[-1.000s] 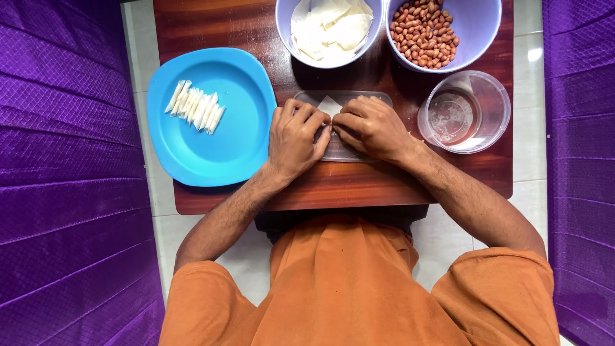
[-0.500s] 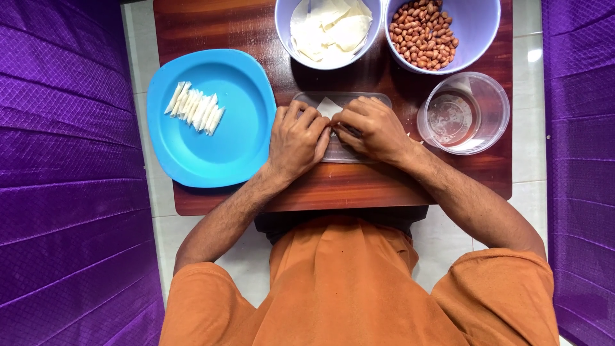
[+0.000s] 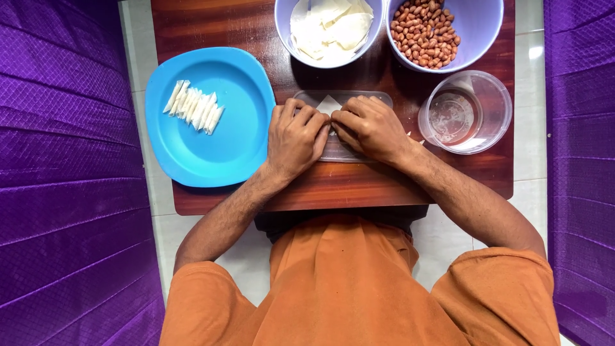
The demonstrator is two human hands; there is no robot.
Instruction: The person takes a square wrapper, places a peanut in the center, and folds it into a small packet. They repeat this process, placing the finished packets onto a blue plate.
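My left hand (image 3: 296,136) and my right hand (image 3: 369,128) meet fingertip to fingertip over a clear plastic lid (image 3: 341,151) on the wooden table (image 3: 211,24). Between the fingers lies a thin white dough sheet (image 3: 329,103), of which only a pointed corner shows; both hands pinch it. A blue plate (image 3: 234,134) to the left carries a row of several rolled white pieces (image 3: 193,107). Beyond the hands stands a bowl of white sheets (image 3: 329,27) and a bowl of peanuts (image 3: 425,27).
A clear container of water (image 3: 466,113) stands just right of my right hand. Purple cushions (image 3: 64,173) flank both sides of the small table. My orange-clad lap (image 3: 346,288) fills the foreground below the table's near edge.
Both hands stay on the sheet over the lid; the fingers have shifted only slightly. Nothing else has moved.
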